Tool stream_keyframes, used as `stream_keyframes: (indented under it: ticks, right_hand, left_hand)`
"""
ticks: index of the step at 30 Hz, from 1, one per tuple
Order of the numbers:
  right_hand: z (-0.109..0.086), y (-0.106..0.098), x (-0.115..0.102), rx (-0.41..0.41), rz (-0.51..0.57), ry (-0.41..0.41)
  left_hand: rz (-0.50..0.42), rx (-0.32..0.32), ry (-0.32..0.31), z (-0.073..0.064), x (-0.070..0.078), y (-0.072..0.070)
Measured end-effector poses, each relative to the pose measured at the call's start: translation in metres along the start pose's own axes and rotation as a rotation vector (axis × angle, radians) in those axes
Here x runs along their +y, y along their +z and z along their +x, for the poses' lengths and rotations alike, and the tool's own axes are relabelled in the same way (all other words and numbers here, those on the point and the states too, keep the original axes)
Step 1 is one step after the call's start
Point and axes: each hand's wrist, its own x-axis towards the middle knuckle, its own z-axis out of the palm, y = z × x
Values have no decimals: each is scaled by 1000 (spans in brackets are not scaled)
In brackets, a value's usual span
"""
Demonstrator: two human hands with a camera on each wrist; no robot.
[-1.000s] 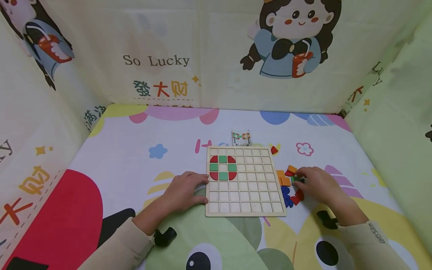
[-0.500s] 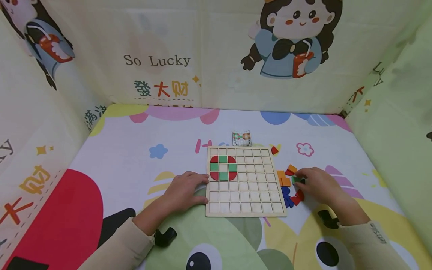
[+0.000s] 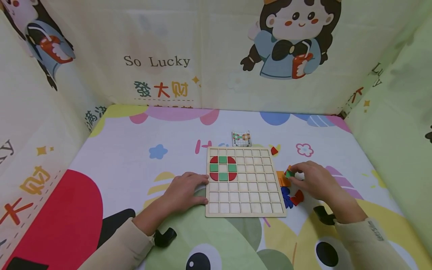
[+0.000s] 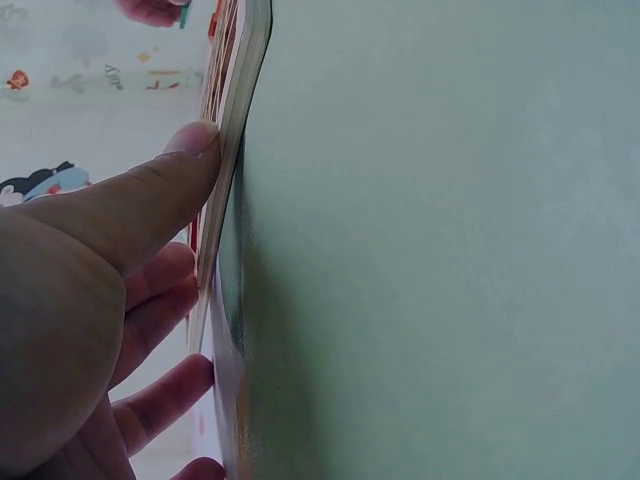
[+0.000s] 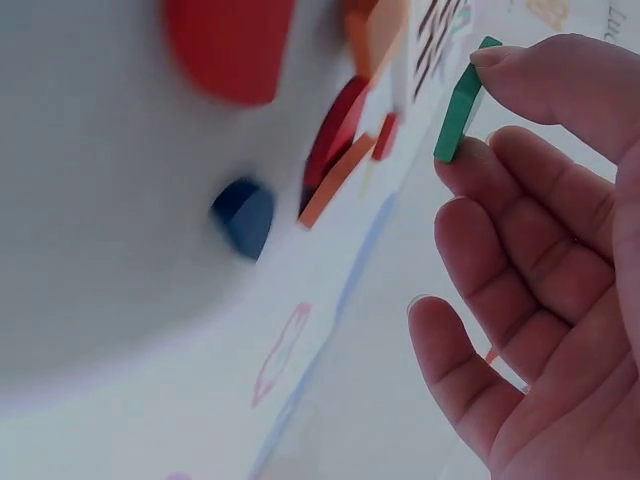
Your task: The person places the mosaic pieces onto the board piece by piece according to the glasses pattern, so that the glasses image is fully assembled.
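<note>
The right hand (image 3: 315, 182) pinches a green tile (image 3: 289, 173) between thumb and fingertip, just off the right edge of the grid board (image 3: 245, 182). The left hand (image 3: 185, 190) lies relaxed, fingers pressing the board's left edge. Loose coloured tiles (image 3: 293, 196) lie beside the board, near the bench's right edge.

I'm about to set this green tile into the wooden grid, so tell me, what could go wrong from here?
1. The green tile is pinched only at its edges by thumb and fingertip of the right hand, so the grip may slip.
2. Loose pieces lie under that hand against the board; a low pass might scatter them.
3. The left hand only rests on the board's edge, so a push could shift it.
</note>
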Motion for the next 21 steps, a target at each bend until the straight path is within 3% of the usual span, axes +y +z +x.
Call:
stream_keyframes:
  ticks: [11, 21]
  right_hand:
    - [17, 1, -25, -26, 53, -15]
    - [37, 9, -45, -23, 53, -127]
  left_hand:
    - [-10, -5, 6, 0, 0, -1]
    - [-7, -8, 8, 0, 1, -2]
